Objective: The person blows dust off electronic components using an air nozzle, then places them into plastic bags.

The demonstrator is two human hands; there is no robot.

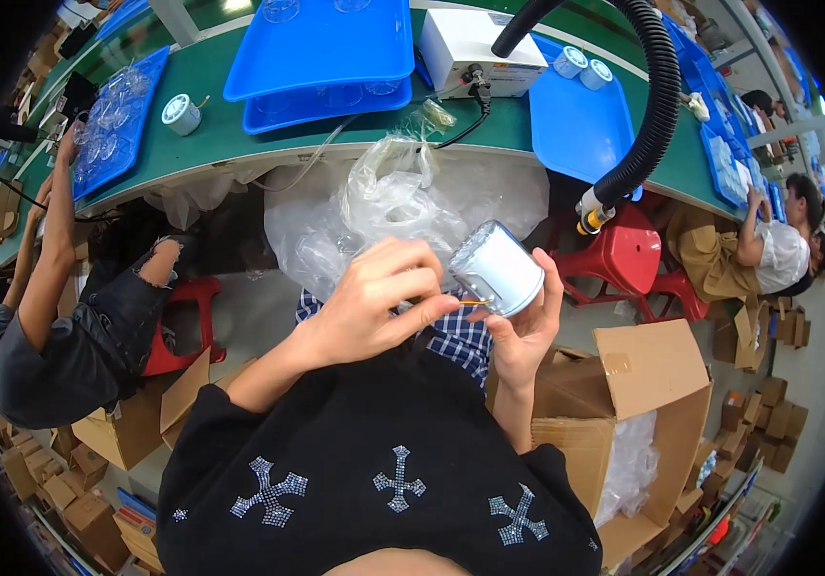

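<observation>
My right hand [529, 331] is wrapped round a white and pale-blue cylinder [507, 276] in a transparent shell, held tilted in front of my chest. Thumb and index finger of my left hand [382, 293] pinch a thin orange wire [473, 303] that comes off the cylinder's lower left side. The other left fingers are curled. Just beyond both hands lies a heap of transparent plastic bags [388, 197] at the bench edge. A similar cylinder [181, 114], with a short wire, stands on the green bench [211, 154].
Blue trays [321, 48] and a white box-shaped device [475, 48] are on the bench. A black flexible hose [664, 115] hangs down at the right. Red stools [614, 252] and an opened carton [657, 370] are nearby. Co-workers sit at both sides.
</observation>
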